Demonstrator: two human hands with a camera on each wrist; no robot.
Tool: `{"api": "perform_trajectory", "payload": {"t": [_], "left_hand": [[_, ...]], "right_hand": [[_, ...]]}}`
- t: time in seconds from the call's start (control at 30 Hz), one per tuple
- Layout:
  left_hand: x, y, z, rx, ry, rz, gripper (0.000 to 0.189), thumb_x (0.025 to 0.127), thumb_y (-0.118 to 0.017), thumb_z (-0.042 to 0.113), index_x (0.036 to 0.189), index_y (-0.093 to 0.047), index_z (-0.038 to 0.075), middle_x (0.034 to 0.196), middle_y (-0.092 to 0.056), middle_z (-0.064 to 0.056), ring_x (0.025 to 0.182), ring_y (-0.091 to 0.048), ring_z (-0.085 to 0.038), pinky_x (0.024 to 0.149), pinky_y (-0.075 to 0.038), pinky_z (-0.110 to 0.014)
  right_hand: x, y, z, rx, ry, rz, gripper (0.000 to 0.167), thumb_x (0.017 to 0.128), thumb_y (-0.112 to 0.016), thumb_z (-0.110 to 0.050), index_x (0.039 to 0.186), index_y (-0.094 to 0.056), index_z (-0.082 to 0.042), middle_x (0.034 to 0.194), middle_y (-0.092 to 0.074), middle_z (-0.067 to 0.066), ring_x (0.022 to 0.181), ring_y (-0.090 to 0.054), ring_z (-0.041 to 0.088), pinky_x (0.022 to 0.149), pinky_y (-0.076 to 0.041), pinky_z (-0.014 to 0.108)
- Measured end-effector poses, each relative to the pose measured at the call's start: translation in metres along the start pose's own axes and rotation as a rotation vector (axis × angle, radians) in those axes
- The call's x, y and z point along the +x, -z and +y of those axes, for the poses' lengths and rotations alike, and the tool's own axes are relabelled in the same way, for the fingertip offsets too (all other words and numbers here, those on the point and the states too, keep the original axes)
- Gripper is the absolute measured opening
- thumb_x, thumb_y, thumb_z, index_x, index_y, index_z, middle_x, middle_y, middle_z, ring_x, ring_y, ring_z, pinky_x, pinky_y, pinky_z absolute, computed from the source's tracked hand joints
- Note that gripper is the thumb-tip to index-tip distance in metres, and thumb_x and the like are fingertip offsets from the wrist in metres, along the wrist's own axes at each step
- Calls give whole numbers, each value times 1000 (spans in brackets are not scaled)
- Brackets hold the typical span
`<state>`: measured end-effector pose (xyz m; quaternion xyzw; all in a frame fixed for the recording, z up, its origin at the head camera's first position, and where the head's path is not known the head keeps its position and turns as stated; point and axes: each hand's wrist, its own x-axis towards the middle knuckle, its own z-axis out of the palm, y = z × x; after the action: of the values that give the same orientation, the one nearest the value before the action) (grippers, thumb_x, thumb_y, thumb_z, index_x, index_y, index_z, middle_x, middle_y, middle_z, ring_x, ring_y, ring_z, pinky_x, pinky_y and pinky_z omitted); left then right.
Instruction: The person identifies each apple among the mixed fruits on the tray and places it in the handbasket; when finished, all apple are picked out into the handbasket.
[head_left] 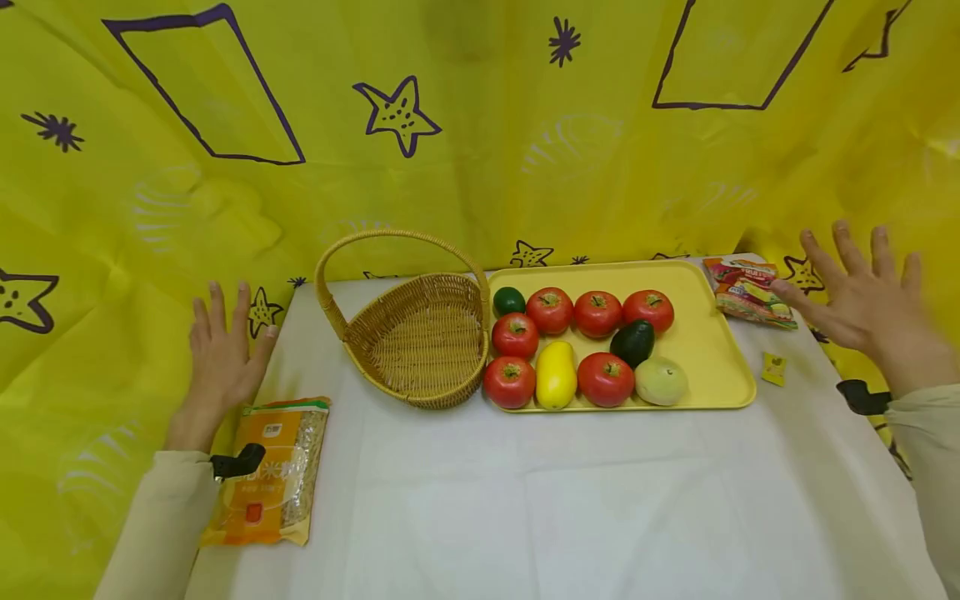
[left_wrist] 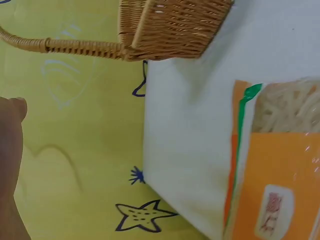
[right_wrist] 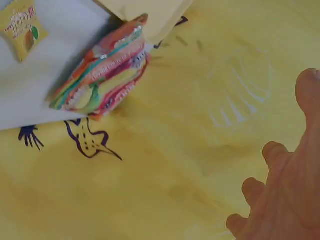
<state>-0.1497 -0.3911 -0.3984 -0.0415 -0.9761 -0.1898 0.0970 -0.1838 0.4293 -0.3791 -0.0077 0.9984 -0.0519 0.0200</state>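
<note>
My left hand is raised at the table's left edge, fingers extended and holding nothing. Closest to it is an orange bag of noodle-like food, partly hidden by the wrist. On the other side my right hand hovers with fingers spread, also holding nothing. Near its thumb lies a colourful snack packet, with a small yellow wrapped candy just below. A wicker basket with a tall handle stands left of a yellow tray; no contents show in the basket.
Several red tomato-like fruits sit on the tray. With them are a yellow oblong fruit, a dark green avocado, a green lime-like fruit and a pale round fruit. A yellow patterned cloth hangs behind the white table.
</note>
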Motion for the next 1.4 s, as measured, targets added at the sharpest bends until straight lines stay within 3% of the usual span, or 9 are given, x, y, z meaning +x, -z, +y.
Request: {"api": "perform_trajectory", "payload": {"t": [0.3,0.47,0.6,0.8,0.97,1.07,1.2,1.33,1.4], "left_hand": [[0,-36,11,-110,-76,-2,77,114,-42,44,172,-3,12,177,12,-24,159,10,-58,122,1,-79],[3,-52,22,-390,-59,-14,71,116,-41,32,173,-1,17,179,9,-14,163,5,-47,125,-2,-74],[5,-61,32,-643,-7,-29,65,117,-35,29,173,-2,25,180,0,-7,165,-5,-40,129,-10,-66],[11,-72,43,-970,20,-49,62,117,-30,34,173,-6,21,179,-8,-17,163,-13,-42,132,-20,-44],[16,-81,49,-1176,31,-54,63,116,-32,39,172,-13,16,177,-15,-22,164,-14,-40,133,-16,-45],[17,-84,50,-1221,45,-27,61,116,-34,38,171,-21,14,174,-29,-18,162,-29,-28,133,-18,-46],[21,-86,50,-1243,59,31,59,115,-40,34,167,-32,6,160,-52,-10,148,-49,-17,130,-28,-42],[28,-89,46,-1274,66,62,58,113,-46,31,162,-40,-1,143,-67,-3,140,-56,-18,126,-35,-35],[31,-91,44,-1316,74,67,58,113,-48,29,160,-41,-3,138,-71,-1,138,-58,-18,124,-38,-32]], "right_hand": [[19,-30,-26,167,191,-63,88,110,-43,-55,171,6,-16,174,15,26,155,14,61,122,4,78],[33,-47,-49,397,258,-133,89,109,-53,-45,172,0,-12,176,7,28,159,7,58,123,4,77],[42,-59,-65,517,266,-198,89,108,-57,-42,173,0,-18,178,4,24,158,-5,61,118,-8,83],[51,-76,-74,614,257,-267,87,110,-57,-39,172,3,-28,176,0,28,149,-18,71,110,-21,86],[54,-89,-72,806,307,-286,85,109,-60,-21,173,-4,-24,177,-8,26,155,-15,62,116,-22,80],[55,-95,-69,868,338,-288,82,109,-60,-16,173,-10,-24,177,-13,21,156,-16,58,127,-31,52],[57,-103,-67,931,365,-290,79,108,-62,-11,172,-18,-21,177,-21,13,157,-20,53,109,-39,7],[61,-109,-67,986,384,-300,79,106,-62,-7,172,-20,-20,177,-25,6,161,-22,43,107,-38,5],[63,-111,-67,1000,384,-302,80,105,-64,-6,172,-22,-20,176,-27,5,162,-27,27,106,-39,5]]}}
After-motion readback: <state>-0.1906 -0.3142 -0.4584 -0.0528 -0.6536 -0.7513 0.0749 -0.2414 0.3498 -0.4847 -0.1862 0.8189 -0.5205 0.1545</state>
